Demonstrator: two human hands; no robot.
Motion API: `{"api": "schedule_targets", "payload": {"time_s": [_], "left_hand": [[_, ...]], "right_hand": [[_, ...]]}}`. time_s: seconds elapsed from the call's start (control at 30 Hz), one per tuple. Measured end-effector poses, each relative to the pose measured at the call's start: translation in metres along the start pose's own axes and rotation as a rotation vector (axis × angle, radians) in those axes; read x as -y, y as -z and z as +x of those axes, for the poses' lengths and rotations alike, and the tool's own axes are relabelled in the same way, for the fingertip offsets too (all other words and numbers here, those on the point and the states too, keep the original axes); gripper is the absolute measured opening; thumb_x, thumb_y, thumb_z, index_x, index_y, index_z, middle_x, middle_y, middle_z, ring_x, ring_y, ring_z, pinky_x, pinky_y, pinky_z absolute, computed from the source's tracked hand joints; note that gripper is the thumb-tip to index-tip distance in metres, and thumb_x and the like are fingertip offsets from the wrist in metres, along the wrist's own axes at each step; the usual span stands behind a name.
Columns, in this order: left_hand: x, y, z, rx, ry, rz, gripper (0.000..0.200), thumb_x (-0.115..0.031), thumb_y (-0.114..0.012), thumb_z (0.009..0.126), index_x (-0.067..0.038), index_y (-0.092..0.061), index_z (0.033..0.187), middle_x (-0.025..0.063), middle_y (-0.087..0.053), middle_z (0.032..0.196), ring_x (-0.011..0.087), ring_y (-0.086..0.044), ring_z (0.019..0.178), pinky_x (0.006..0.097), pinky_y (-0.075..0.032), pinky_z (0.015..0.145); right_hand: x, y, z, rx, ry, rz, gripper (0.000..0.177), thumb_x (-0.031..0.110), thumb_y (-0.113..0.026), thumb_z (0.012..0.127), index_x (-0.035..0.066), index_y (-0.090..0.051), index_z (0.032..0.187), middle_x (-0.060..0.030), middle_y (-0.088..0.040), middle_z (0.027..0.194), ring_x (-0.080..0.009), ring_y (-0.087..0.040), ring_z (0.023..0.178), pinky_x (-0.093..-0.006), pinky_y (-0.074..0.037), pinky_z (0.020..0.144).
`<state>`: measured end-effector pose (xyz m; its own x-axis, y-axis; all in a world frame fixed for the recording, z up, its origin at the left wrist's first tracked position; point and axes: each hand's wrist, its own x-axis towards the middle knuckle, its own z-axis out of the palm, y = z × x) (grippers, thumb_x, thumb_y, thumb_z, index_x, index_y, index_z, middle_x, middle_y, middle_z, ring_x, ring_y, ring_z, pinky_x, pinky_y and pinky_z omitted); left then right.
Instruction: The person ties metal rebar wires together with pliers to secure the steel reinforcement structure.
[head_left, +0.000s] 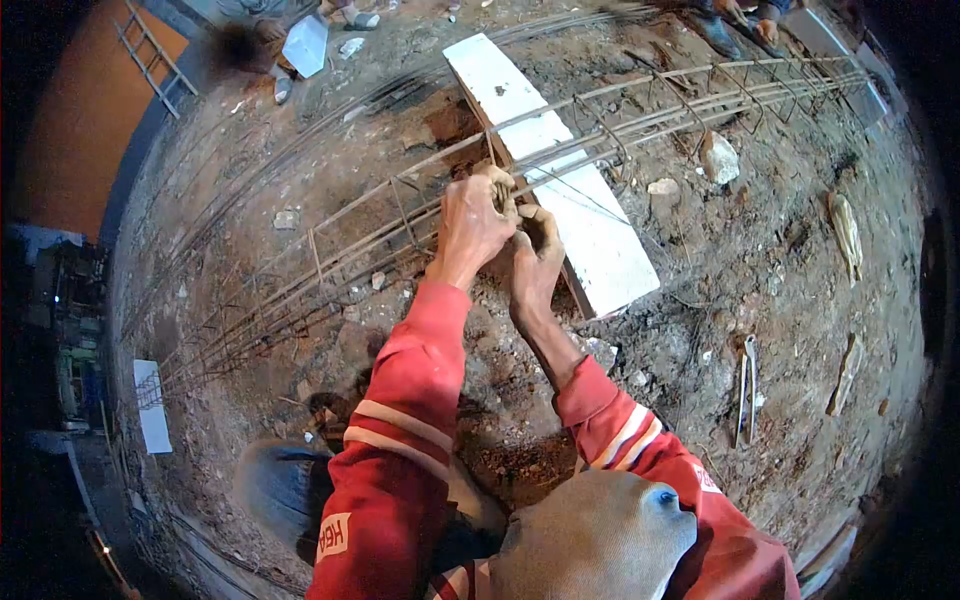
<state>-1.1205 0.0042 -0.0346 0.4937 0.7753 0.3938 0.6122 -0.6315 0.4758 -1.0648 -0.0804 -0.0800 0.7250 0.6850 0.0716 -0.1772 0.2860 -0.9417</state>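
Ground (800,300): rough soil with scattered stones, filling most of the frame.

Rod frame (640,127): long, thin bars with cross-loops, running from lower left to upper right. It passes over the white slab (600,235), which slants from upper centre to right of centre. Both hands are at the frame, just beside the slab's left edge.

Left hand (475,222): back of hand uppermost, fingers bent in close at the bars. Right hand (537,262): just beside it, thumb and forefinger curled towards each other, gap narrow. Fingertips partly hidden; cannot tell whether either hand pinches a bar, a loop or something finer.

Step in hand (judged): close two-handed finger work at one spot on the bars. Any further move there would call for small finger motions, one hand steadying while the other works, without shoving the frame across the slab.

Another person's hands (752,22): top right, well apart from this spot.

Pincer-like tool (748,390): lower right, on the soil, handles nearly together, untouched. Pale glove-like item (846,237): right side, above the tool's level. Pale stone (719,158): upper right, near the bars.
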Motion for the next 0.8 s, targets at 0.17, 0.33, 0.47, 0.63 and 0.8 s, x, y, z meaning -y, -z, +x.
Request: {"api": "schedule_targets", "payload": {"time_s": [0.17, 0.33, 0.47, 0.63, 0.8], "left_hand": [[-0.011, 0.008, 0.002, 0.074, 0.134, -0.011, 0.021, -0.006, -0.073, 0.076, -0.003, -0.071, 0.097, 0.0147, -0.071, 0.076, 0.0243, -0.071, 0.069, 0.0351, -0.055, 0.065], [-0.016, 0.01, 0.006, 0.084, 0.165, 0.081, 0.024, -0.01, -0.077, 0.071, -0.004, -0.072, 0.094, 0.0136, -0.069, 0.072, 0.0251, -0.068, 0.066, 0.0356, -0.054, 0.064], [-0.015, 0.006, 0.01, 0.072, 0.147, 0.097, 0.023, -0.011, -0.079, 0.069, -0.002, -0.072, 0.089, 0.0152, -0.07, 0.072, 0.0283, -0.07, 0.068, 0.0377, -0.054, 0.063], [-0.015, 0.002, 0.01, 0.083, 0.142, 0.098, 0.019, -0.012, -0.078, 0.07, -0.002, -0.071, 0.086, 0.0168, -0.07, 0.073, 0.0306, -0.07, 0.07, 0.0396, -0.055, 0.065], [-0.02, 0.003, 0.009, 0.143, 0.159, 0.098, 0.019, -0.012, -0.077, 0.07, 0.0, -0.069, 0.084, 0.02, -0.07, 0.075, 0.0318, -0.071, 0.072, 0.0406, -0.055, 0.067]], "right_hand": [[0.015, -0.001, -0.001, -0.027, -0.069, -0.058, 0.023, -0.003, -0.052, 0.083, -0.006, -0.06, 0.104, -0.01, -0.065, 0.092, -0.0161, -0.059, 0.085, -0.0299, -0.049, 0.078], [-0.015, 0.003, -0.013, 0.015, -0.285, 0.17, 0.041, 0.008, -0.051, 0.088, -0.006, -0.055, 0.126, -0.0174, -0.063, 0.115, -0.0201, -0.064, 0.091, -0.0312, -0.054, 0.075], [-0.047, 0.004, 0.006, -0.049, -0.66, 0.35, 0.016, 0.012, -0.05, 0.092, -0.001, -0.058, 0.095, -0.0057, -0.062, 0.093, -0.016, -0.057, 0.077, -0.0282, -0.046, 0.068], [-0.062, 0.006, 0.012, -0.022, -0.728, 0.515, 0.018, 0.015, -0.052, 0.094, 0.0, -0.059, 0.098, -0.0056, -0.06, 0.091, -0.0158, -0.059, 0.078, -0.03, -0.049, 0.069], [-0.074, 0.009, 0.011, 0.026, -0.736, 0.618, 0.023, 0.019, -0.055, 0.094, -0.001, -0.06, 0.104, -0.0058, -0.06, 0.09, -0.0172, -0.061, 0.082, -0.0332, -0.054, 0.073]]}}
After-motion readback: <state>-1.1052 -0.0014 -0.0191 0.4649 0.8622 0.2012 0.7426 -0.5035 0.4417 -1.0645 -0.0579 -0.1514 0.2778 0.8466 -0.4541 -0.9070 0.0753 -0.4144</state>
